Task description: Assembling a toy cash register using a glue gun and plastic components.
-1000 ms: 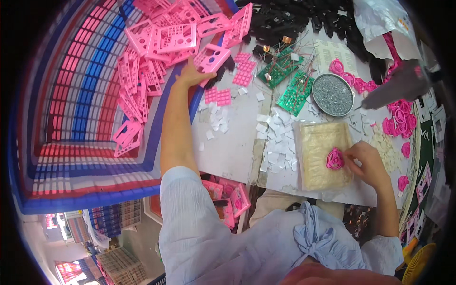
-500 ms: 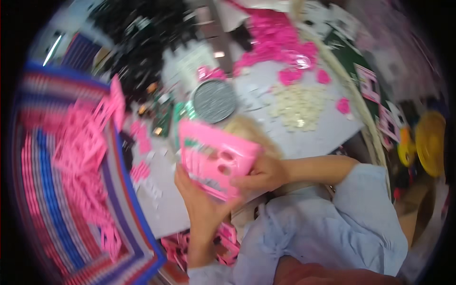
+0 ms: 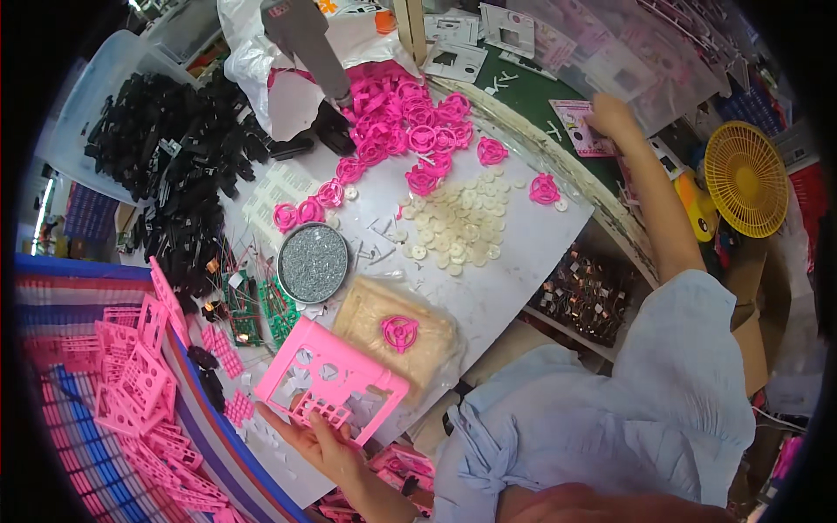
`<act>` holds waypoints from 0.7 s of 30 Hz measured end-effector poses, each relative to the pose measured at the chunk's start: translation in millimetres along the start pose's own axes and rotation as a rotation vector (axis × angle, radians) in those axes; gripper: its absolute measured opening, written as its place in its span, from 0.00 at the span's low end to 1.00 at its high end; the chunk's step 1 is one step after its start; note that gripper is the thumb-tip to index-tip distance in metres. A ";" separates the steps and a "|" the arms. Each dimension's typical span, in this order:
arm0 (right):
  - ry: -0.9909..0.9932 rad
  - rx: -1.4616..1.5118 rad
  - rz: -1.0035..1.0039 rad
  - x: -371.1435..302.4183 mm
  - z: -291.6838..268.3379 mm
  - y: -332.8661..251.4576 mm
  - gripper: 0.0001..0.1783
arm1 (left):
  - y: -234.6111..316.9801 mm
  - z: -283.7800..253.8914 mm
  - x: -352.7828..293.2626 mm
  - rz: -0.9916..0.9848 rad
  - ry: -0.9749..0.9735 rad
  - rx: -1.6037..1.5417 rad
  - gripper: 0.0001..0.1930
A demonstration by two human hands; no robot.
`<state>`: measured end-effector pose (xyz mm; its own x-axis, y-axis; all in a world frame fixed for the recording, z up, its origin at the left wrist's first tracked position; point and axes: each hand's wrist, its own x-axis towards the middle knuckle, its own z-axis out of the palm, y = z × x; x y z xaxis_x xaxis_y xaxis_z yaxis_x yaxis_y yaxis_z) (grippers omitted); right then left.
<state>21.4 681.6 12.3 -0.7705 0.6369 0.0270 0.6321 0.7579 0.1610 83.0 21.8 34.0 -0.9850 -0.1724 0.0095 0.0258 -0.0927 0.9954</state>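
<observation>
My left hand [image 3: 324, 449] grips the lower edge of a pink plastic housing panel [image 3: 366, 376] with cut-out windows, round holes and a grid of small openings, thumb on top. The panel is tilted above the table. Far to the right, my right arm is stretched out. My right hand [image 3: 615, 120] has its fingers closed at the edge of a pink-and-white printed card [image 3: 575, 131] on a green surface; the fingertips are partly hidden. Under the panel's far side lies a wrapped tan block [image 3: 425, 370] with a pink ring-shaped part [image 3: 399, 334] on it.
Beyond the panel are a round tin of small metal bits [image 3: 314, 263], cream discs [image 3: 466, 225], pink rings [image 3: 410, 113], green circuit boards [image 3: 277, 311] and black parts [image 3: 166, 148]. A striped bag [image 3: 209, 427] of pink panels stands left. A yellow fan [image 3: 745, 179] stands right.
My right hand has let go of the panel and moved far right to the printed card. My left hand keeps the panel, now lower and turned. The view has shifted.
</observation>
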 end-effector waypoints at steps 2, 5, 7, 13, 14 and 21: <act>-0.033 0.142 0.004 12.5 26.1 29.2 0.18 | -1.2 7.4 1.2 -0.035 -0.008 -0.028 0.39; -0.098 0.449 0.040 12.3 35.3 12.2 0.17 | -1.1 15.8 1.9 -0.049 -0.028 -0.043 0.38; -0.079 0.538 0.107 8.9 31.5 -9.3 0.17 | -1.6 19.6 1.0 -0.080 -0.039 -0.054 0.37; -0.062 0.881 -0.199 -13.8 -35.5 -40.3 0.18 | -10.2 5.9 -1.1 -0.240 -0.255 -0.037 0.34; 0.004 1.097 -0.428 -45.6 -60.7 -70.9 0.18 | -11.2 4.6 -1.3 -0.254 -0.310 -0.068 0.37; -0.107 0.805 -2.038 -239.8 -163.1 -261.6 0.18 | -17.2 8.0 12.4 -0.630 -0.699 -0.542 0.42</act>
<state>27.5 307.6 124.6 -0.2502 -0.8997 0.3577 -0.8957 0.0748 -0.4383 69.0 29.0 17.8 -0.7228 0.6381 -0.2653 -0.6152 -0.4193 0.6676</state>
